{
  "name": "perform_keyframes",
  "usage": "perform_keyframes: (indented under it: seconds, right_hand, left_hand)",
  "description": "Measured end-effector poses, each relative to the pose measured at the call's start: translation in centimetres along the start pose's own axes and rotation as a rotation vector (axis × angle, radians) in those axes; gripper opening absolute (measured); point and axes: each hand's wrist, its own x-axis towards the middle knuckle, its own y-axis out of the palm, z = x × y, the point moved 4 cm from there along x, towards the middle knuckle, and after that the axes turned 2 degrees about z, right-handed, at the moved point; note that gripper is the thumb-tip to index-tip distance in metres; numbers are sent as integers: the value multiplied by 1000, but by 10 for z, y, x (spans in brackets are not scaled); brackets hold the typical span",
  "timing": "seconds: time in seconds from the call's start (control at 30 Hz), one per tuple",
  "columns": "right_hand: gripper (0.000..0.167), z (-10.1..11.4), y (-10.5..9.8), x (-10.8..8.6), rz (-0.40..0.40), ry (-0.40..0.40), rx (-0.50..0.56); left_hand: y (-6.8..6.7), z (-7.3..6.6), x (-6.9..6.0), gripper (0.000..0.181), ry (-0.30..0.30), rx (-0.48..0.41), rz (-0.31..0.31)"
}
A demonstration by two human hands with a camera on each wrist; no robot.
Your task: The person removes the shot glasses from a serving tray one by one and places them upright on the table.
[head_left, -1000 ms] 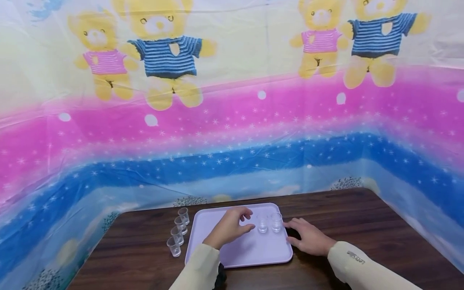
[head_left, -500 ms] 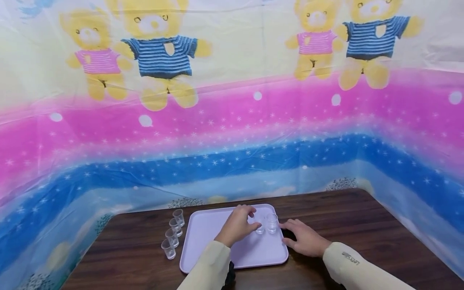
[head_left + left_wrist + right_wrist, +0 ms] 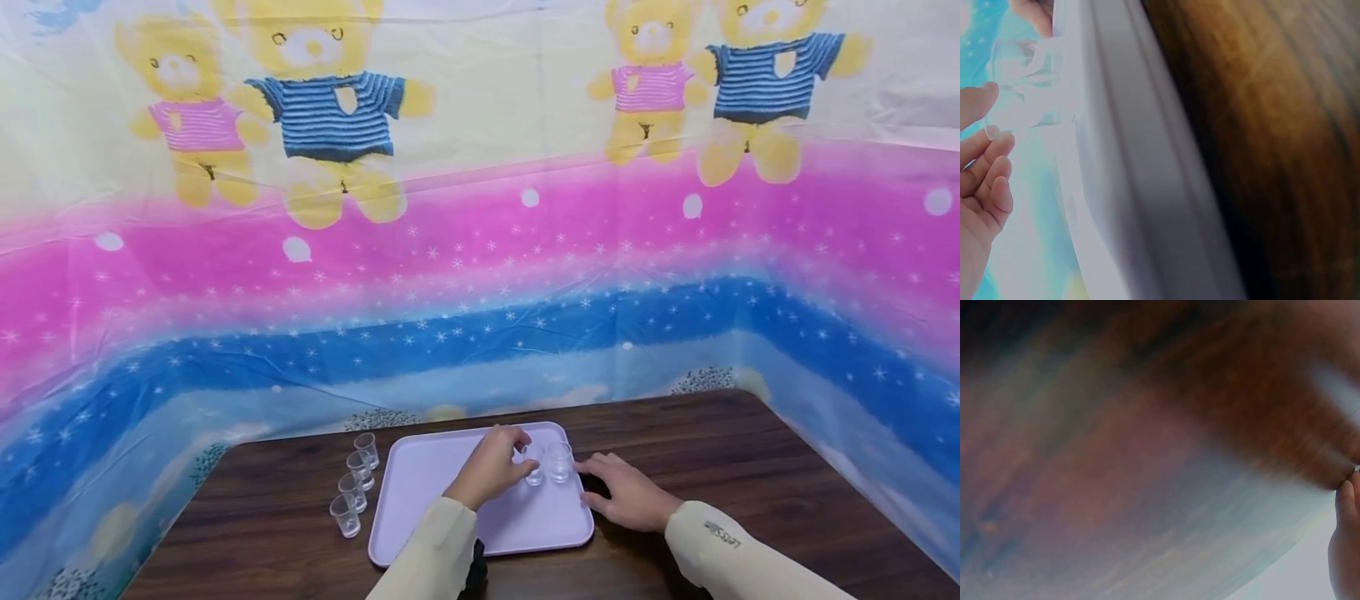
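I'm in a curtained-off tabletop setup, dark wood-grain table with teddy-bear-print sheet hung behind and down both sides (hides the rest, so room type unclear).

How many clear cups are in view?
6: four clear tapered cups in a row on the brown wood-grain table, left of the lilac rectangular tray; two clear cups on it. The left hand might hide another.

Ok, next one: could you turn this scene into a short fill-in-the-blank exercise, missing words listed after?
1. Beside the tray, a row of ____ clear cups stands on the wooden table.
2. On the tray itself there are ____ cups.
3. The person's ____ hand pinches a cup, while the right hand is at the tray's edge.

Missing words: four; two; left.
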Motion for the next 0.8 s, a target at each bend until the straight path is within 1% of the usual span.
perform_keyframes:
  seconds: [0.3,0.4,0.57,0.67,0.8]
  right_hand:
    - [45,0,-1,-1,-1,0,1]
    - [45,0,0,-1,-2,-1,6]
    - [46,0,1,-1,-1,-5,15]
    - [47,0,2,0,1,5,16]
    - [47,0,2,0,4,18,25]
  left_hand:
    - [-7,7,-8,27,-9,24,-4]
    - [-13,11,-14,28,-9,29,-12]
    - [-27,16,-25,28,-9,35,-32]
    - [-35,19,-32,29,-10,37,-35]
    - [-44,26,-41,28,-5,39,-43]
